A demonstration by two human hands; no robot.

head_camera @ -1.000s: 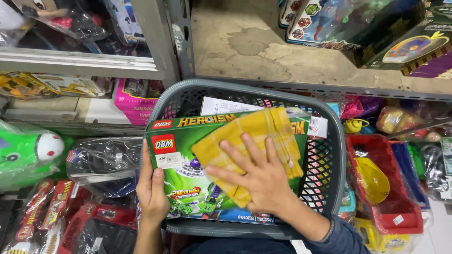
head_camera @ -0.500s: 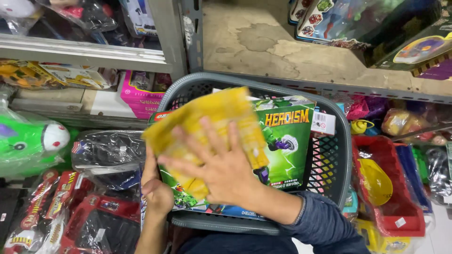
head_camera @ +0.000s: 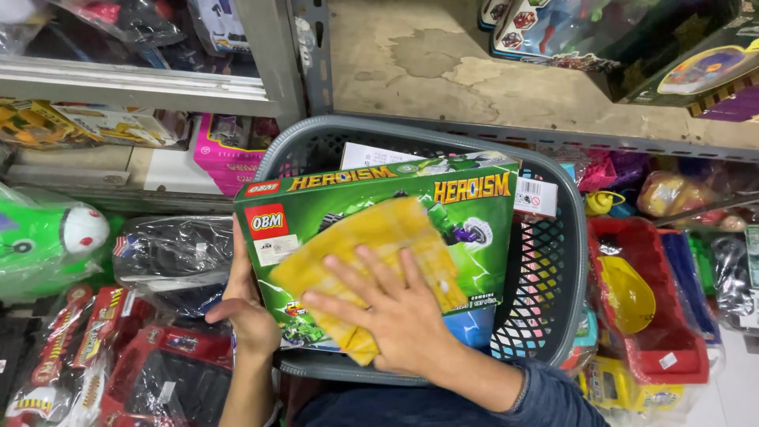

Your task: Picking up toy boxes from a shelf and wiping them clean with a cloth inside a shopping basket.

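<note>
Green toy box is lying tilted across the grey basket at centre frame, its long axis running lower left to upper right, printed face up toward me. I'm gripping its left edge with my left hand, likely to steady it, while my right hand, fingers spread flat, is pressing a yellow cloth against the lid as if wiping.

I am seeing the toy box lying across the top of the basket, which I am taking as my landmark. A cloth is lying on the box. A bare shelf is sitting behind the basket, packaged toys are lying left of it, and a toy bin is standing right of it.
</note>
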